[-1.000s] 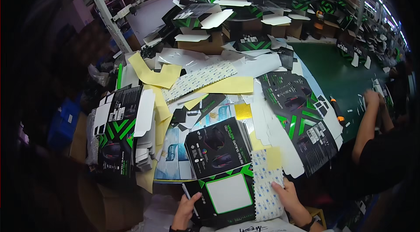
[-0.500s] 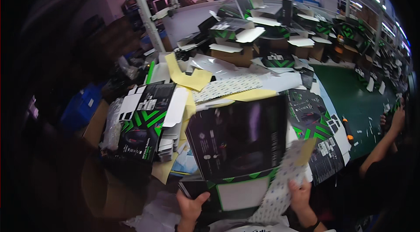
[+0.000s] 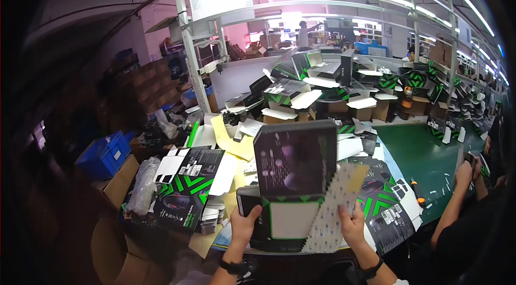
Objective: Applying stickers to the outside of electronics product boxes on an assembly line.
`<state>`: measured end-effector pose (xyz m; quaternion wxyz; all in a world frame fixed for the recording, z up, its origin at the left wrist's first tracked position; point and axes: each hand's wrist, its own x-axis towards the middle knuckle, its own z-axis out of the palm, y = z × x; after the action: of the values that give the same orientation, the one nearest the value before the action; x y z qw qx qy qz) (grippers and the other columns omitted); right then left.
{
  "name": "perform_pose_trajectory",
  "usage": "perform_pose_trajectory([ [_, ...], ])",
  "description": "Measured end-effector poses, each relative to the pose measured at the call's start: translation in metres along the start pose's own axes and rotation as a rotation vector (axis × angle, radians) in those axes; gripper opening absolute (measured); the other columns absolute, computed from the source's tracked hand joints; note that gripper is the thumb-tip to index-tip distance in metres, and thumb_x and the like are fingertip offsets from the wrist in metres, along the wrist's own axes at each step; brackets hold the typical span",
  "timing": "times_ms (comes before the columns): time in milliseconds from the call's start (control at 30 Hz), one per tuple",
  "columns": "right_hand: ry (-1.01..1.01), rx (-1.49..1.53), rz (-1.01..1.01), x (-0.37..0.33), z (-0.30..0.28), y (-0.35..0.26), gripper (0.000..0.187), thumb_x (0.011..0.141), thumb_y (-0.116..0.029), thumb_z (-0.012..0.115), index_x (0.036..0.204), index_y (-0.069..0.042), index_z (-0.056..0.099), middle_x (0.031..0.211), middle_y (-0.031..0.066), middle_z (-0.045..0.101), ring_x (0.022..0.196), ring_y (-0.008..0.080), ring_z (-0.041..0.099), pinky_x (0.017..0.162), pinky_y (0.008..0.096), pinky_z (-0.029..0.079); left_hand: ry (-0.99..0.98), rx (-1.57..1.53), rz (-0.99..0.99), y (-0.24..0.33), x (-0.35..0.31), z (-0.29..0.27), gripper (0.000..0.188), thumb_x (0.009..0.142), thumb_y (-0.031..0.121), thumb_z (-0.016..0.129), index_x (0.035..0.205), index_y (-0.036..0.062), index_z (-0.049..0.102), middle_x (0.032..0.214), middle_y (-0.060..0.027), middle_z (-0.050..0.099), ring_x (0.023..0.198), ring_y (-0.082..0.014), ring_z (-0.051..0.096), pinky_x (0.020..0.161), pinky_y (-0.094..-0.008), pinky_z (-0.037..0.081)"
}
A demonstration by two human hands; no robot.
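Before me is a black and green cardboard box (image 3: 293,166), its tall dark lid panel raised and a pale green-edged window in its lower front. My left hand (image 3: 244,226) grips the box's left side, thumb on the near face. In my right hand (image 3: 352,225) is a white sheet with small printed marks (image 3: 328,218) and a yellow end, pinched along its right edge. The sheet slants across the right side of the box; whether it is stuck there I cannot tell. Flattened black and green cartons (image 3: 180,193) lie to the left, and more printed cartons (image 3: 381,193) to the right.
Yellow paper (image 3: 232,142) and clear plastic wrap (image 3: 144,185) lie on the left. Folded boxes (image 3: 290,94) pile up behind. A blue crate (image 3: 105,155) stands far left. On the right, a co-worker's hands (image 3: 466,171) work beside a green mat (image 3: 411,148) with an orange-handled tool (image 3: 421,202).
My view has tilted up, showing more of the room. The box lid now stands more upright and narrower in view. Both hands keep their holds.
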<state>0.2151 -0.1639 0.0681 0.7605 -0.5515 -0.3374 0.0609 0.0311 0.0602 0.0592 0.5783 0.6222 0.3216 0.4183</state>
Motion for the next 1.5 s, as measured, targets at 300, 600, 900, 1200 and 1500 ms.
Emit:
perform_pose_trajectory([
  [300,-0.050,-0.015,0.610,0.051,-0.018,0.107,0.038,0.090,-0.028,0.061,0.094,0.010,0.063,0.084,0.0089,0.066,0.071,0.0121,0.060,0.063,0.0279,0.047,-0.253,0.496,-0.111,-0.065,0.067,0.004,0.057,0.081,0.052,0.063,0.095,-0.0031,0.068,0.089,-0.0200,0.068,0.083,-0.0285,0.066,0.072,-0.0372,0.048],
  [600,0.174,-0.110,0.177,-0.014,-0.032,0.027,0.025,0.094,-0.022,0.056,0.099,0.002,0.061,0.090,0.0032,0.064,0.079,0.0078,0.056,0.072,0.0245,0.045,-0.342,-0.677,-0.041,0.029,-0.015,-0.020,0.036,0.090,0.030,0.052,0.112,0.0026,0.056,0.103,-0.0123,0.063,0.090,-0.0267,0.060,0.073,-0.0375,0.048],
  [900,0.085,0.144,0.273,-0.073,-0.029,0.023,0.032,0.096,-0.023,0.052,0.105,0.006,0.060,0.099,0.0108,0.066,0.085,0.0124,0.061,0.076,0.0267,0.049,-0.608,-1.411,-0.218,0.047,-0.067,0.004,0.028,0.075,0.003,0.048,0.102,0.0050,0.046,0.083,-0.0058,0.044,0.062,-0.0147,0.042,0.057,-0.0272,0.038],
  [1200,-0.011,0.086,0.273,-0.084,-0.028,0.019,0.033,0.096,-0.022,0.051,0.106,0.007,0.061,0.100,0.0121,0.066,0.087,0.0149,0.063,0.077,0.0280,0.050,-0.608,-1.399,-0.244,0.043,-0.074,0.014,0.032,0.074,-0.003,0.048,0.105,0.0057,0.047,0.083,-0.0044,0.042,0.062,-0.0139,0.041,0.056,-0.0265,0.037],
  [1500,0.000,0.111,0.335,-0.090,-0.025,0.016,0.029,0.094,-0.021,0.057,0.102,0.005,0.064,0.098,0.0094,0.067,0.086,0.0114,0.059,0.077,0.0262,0.046,-0.567,-1.370,-0.252,0.043,-0.076,0.020,0.037,0.072,-0.008,0.051,0.105,0.0068,0.047,0.083,-0.0038,0.040,0.062,-0.0126,0.039,0.055,-0.0253,0.036],
])
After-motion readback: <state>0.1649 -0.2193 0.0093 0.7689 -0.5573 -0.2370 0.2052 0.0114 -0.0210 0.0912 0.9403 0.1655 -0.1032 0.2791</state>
